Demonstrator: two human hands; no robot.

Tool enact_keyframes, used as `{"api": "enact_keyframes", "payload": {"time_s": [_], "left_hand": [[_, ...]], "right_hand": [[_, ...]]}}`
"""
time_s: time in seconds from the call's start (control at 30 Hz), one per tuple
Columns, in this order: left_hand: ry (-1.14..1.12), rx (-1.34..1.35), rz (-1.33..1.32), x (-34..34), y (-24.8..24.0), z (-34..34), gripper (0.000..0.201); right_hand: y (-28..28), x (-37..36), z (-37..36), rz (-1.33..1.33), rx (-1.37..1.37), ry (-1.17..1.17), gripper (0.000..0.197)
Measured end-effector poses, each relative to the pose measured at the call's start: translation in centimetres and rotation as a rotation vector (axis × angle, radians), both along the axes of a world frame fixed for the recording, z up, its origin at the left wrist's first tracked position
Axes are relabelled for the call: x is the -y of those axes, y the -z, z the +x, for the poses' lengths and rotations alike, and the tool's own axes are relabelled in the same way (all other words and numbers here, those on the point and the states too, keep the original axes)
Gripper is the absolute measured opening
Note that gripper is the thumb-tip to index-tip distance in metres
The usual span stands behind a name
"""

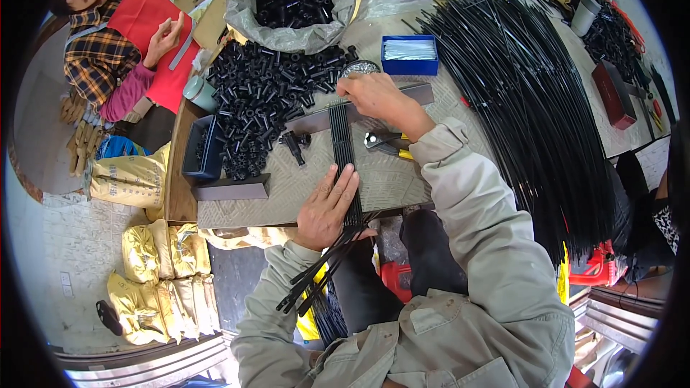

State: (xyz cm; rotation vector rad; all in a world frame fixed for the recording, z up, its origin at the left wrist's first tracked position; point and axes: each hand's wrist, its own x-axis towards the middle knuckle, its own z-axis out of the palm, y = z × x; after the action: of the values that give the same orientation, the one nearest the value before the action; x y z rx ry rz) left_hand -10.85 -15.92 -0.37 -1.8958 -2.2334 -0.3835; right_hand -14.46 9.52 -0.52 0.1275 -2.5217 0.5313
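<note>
A flat row of thin black cables [341, 136] runs over the table toward me, its loose tails hanging past the front edge. My left hand [327, 208] lies across the row, fingers stretched on top and a fingertip showing beneath on the right, so the cables are held between. At the far end of the row, my right hand [381, 103] is closed in a pinch; what is in the fingers is hidden. Just beyond it sits a round dish [361, 67] of small shiny pieces. Under the cables' far end lies a grey metal bar [410, 94].
Yellow-handled pliers [388, 145] lie beside the cables. Black tubular parts [259, 100] are heaped at left, below an open sack [316, 42]. A blue box [410, 66] holds white sticks. Long black cables [517, 115] cover the right side. A person in a red apron [154, 21] sits far left.
</note>
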Motion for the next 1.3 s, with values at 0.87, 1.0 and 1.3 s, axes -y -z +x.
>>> {"api": "enact_keyframes", "payload": {"time_s": [0.87,1.0,1.3], "left_hand": [[0.023,0.044,0.004,0.0,-0.2,0.1,0.084],[0.024,0.06,0.0,-0.4,-0.4,0.3,0.085],[0.03,0.05,0.013,0.8,-0.6,-0.4,0.081]], "right_hand": [[-0.2,0.3,0.5,0.045,-0.085,-0.055,0.007],[-0.6,-0.6,1.2,-0.003,-0.085,0.037,0.008],[-1.0,0.7,-0.5,0.153,-0.164,0.001,0.007]]}}
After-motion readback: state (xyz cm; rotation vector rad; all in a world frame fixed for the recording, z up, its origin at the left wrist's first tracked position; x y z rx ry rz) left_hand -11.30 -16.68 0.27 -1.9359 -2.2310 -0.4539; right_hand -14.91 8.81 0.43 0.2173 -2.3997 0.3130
